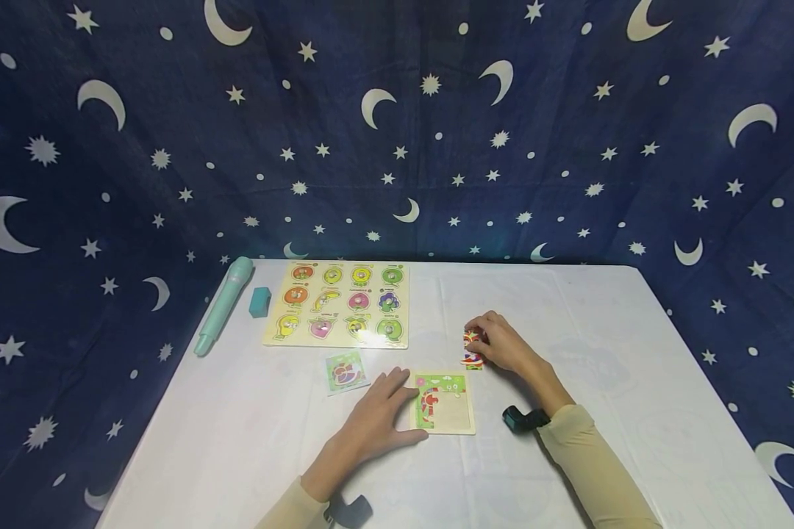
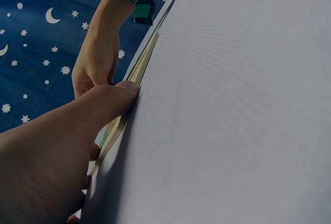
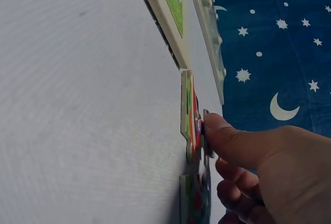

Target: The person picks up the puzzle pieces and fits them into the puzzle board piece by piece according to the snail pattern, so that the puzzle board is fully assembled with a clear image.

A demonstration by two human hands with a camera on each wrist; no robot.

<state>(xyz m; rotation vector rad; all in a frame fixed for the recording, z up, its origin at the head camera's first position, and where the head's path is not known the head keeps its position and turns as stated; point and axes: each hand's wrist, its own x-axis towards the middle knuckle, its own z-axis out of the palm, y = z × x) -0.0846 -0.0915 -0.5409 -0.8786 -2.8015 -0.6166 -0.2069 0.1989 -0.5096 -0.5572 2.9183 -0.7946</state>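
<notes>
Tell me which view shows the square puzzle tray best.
Head view, showing the square puzzle tray from above, filled and bare parts included. Left wrist catches mainly its edge; right wrist, only a corner portion.

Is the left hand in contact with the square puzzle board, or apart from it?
Touching: the left wrist view shows the thumb of the left hand on the edge of the puzzle board.
</notes>
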